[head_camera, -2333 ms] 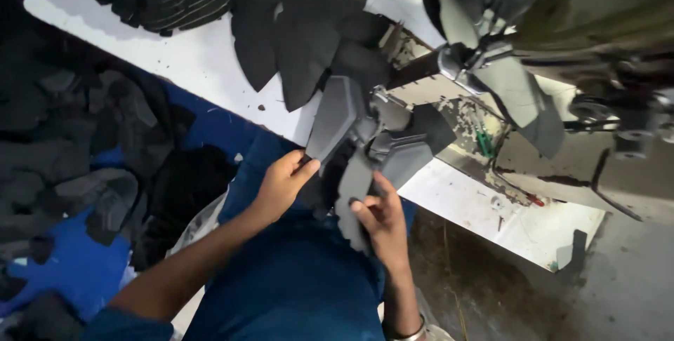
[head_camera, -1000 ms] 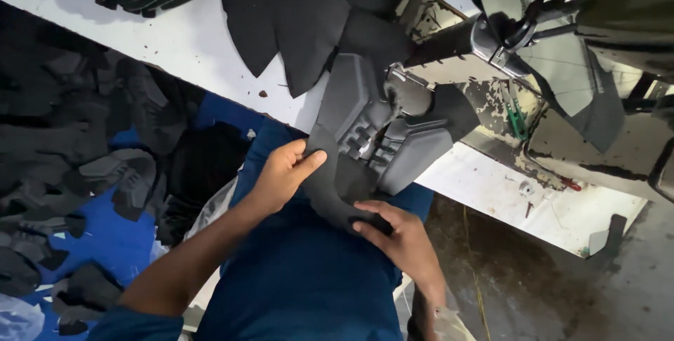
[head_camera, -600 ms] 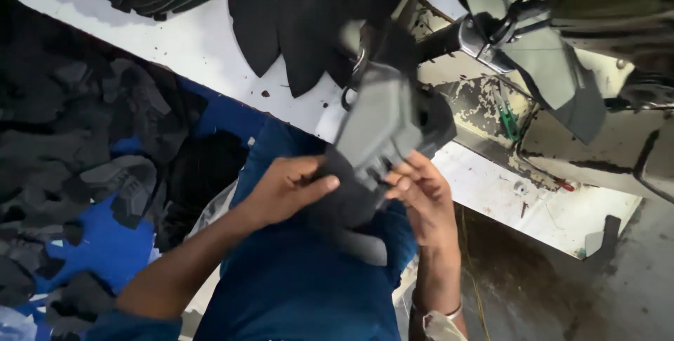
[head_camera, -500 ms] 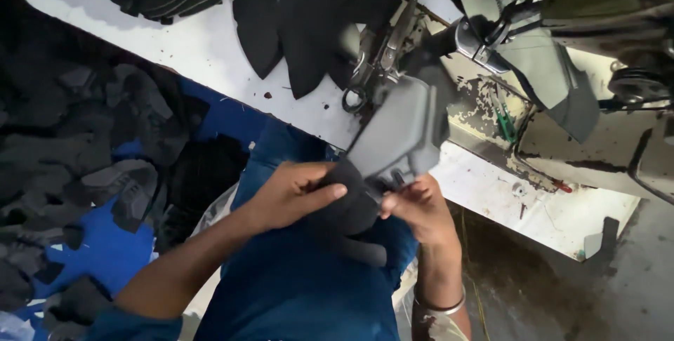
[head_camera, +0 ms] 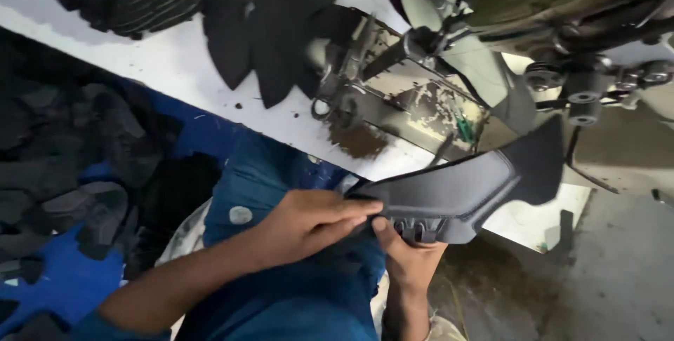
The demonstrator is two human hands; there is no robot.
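While both hands, left hand (head_camera: pixel 309 225) and right hand (head_camera: pixel 407 260), pinch one grey shoe upper (head_camera: pixel 449 197) (grips closed), two black pieces (head_camera: pixel 263 25) lie on the table (head_camera: pixel 175 67).

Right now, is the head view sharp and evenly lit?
Head view: slightly soft with motion blur; the white table is brightly lit, the dark pieces on the left fall into shadow; the grey shoe piece held by left hand and right hand reads clearly.
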